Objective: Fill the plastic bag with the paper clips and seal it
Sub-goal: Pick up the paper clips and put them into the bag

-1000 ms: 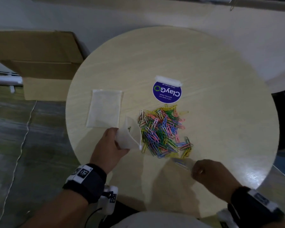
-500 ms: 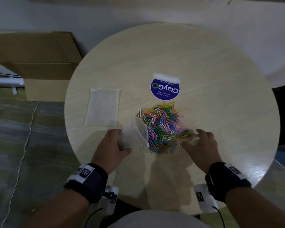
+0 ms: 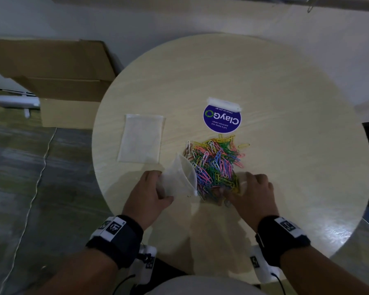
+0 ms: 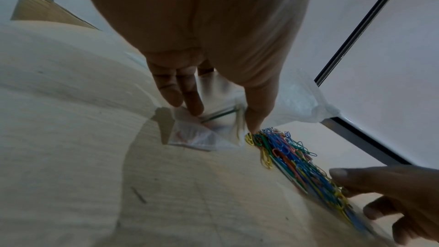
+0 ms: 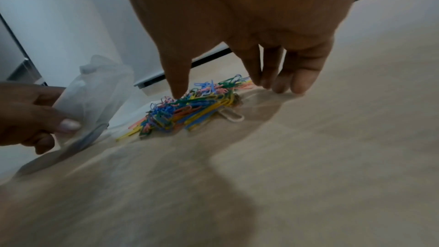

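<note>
Flat spare bag [image 3: 140, 141] lies on the round table [image 3: 285, 188], far left, apart from the rest. Left hand [image 3: 149, 194] grips the plastic bag [image 3: 180, 177] w/ thumb & fingers curled round its lower part; bag is clear/whitish, crumpled, mouth held wide and facing the pile, its rim touching the pile's left edge. In left wrist view a few clips show inside through the film, blurred; can't count them. Paper clips [image 3: 215, 165] sit mid-table in one tangled heap: yellow, green, blue, pink, white. Right hand [image 3: 250, 194] rests at the heap's near-right side, fingers [image 5: 297, 80] straight-ish on the table, thumb down into the clips; holds nothing as far as visible. Near edge of the heap is hidden under that hand. Blue round sticker [image 3: 222, 120] lies just beyond the heap.
</note>
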Motion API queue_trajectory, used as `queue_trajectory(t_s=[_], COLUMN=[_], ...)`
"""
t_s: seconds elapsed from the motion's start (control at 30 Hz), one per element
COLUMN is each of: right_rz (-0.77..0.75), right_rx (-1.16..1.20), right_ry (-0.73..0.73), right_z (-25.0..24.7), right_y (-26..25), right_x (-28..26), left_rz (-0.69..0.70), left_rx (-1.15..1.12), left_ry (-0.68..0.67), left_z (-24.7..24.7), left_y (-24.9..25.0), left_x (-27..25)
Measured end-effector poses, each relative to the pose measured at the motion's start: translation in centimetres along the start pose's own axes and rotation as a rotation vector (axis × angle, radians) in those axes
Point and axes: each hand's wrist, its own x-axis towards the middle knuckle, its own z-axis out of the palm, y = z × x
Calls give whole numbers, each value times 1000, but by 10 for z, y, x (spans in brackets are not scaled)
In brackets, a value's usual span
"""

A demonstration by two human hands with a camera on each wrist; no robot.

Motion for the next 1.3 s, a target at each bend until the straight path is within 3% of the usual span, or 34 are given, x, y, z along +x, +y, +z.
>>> queue_trajectory(t_s=[0.17,0.43,0.77,0.97,1.07,1.3], right_rz=[-82,-48,-33,-181,-242,-481], right_rx=[36,157,303,452,377,185], right_ry=[-41,-93,-63,-105,-135,0], right_z=[3,-3,-61,-89,-81,-58], right_y=[-10,-6,-13,-62,-83,-106], right_x=[0,7,13,13,15,15], left_rz=[10,-12,-25,-33,-37,2], left_rx=[12,28,9,-38,-51,-58], left_ry=[-1,-2,-1,-18,-28,-48], left_z=[1,2,5,7,9,13], left_y=[0,5,14,19,22,26], left_x=[-3,-4,2,7,8,9])
